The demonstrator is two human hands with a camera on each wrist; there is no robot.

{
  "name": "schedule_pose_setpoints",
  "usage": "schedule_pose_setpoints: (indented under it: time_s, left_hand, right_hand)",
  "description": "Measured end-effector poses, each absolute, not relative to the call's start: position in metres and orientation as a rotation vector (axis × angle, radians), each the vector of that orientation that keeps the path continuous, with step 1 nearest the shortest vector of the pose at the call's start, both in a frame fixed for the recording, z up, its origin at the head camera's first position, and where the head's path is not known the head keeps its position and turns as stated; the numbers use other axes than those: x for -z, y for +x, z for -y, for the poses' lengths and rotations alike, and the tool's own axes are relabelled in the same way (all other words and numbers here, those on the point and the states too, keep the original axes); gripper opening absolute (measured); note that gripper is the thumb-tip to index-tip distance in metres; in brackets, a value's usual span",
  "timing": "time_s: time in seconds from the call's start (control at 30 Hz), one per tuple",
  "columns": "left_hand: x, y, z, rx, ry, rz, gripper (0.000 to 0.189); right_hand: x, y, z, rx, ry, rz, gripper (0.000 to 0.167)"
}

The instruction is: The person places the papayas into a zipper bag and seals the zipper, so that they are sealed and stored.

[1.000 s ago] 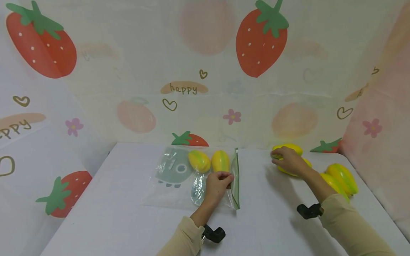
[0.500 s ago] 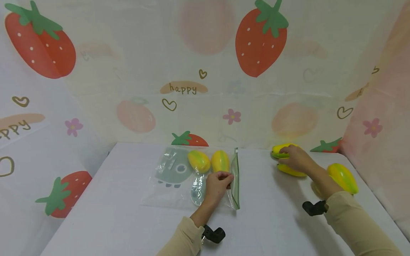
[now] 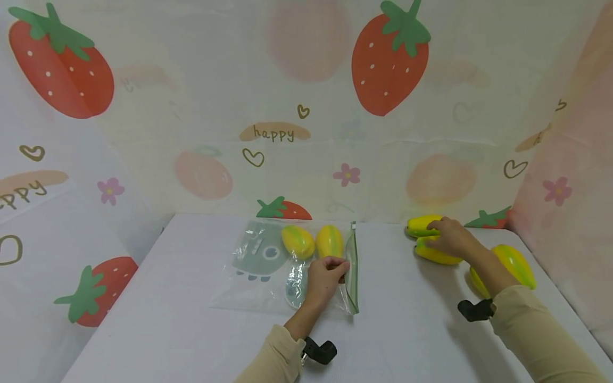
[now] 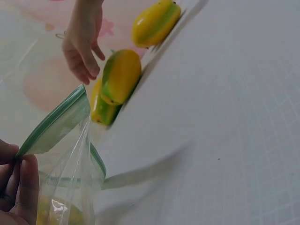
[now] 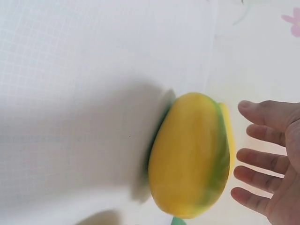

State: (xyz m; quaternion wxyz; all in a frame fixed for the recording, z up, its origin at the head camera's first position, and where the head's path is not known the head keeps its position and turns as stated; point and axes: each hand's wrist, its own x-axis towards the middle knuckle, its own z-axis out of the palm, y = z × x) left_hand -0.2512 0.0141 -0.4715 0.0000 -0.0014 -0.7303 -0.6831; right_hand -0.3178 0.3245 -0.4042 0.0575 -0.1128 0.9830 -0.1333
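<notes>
My left hand pinches the green zip edge of a clear zip bag, which lies flat on the table with a grey-green cartoon print. In the left wrist view, the bag's mouth gapes between two green strips. Two yellow fruits with green stripes, papaya-like, show inside the bag: one fruit and another fruit. At the right, my right hand hovers over a back fruit and a nearer fruit. Its fingers are spread beside a fruit, holding nothing.
Two more such fruits lie further right: a larger-looking one and one partly hidden by the right forearm. The white table meets a strawberry-printed cloth at its back edge.
My right hand has drawn back slightly to the right, uncovering more of the two back fruits. The left hand and bag have stayed still.
</notes>
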Motion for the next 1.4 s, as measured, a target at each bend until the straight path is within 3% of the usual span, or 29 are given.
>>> schedule_pose_setpoints:
  time_s: [1.0, 1.4]
  left_hand:
    - [0.473, -0.252, -0.014, 2.157, -0.006, 2.296, 0.018]
    - [0.473, -0.251, -0.015, 2.148, 0.014, 2.318, 0.019]
  right_hand:
    - [0.414, -0.316, -0.341, 0.377, -0.214, -2.907, 0.061]
    - [0.418, -0.31, -0.337, 0.312, -0.26, -2.954, 0.058]
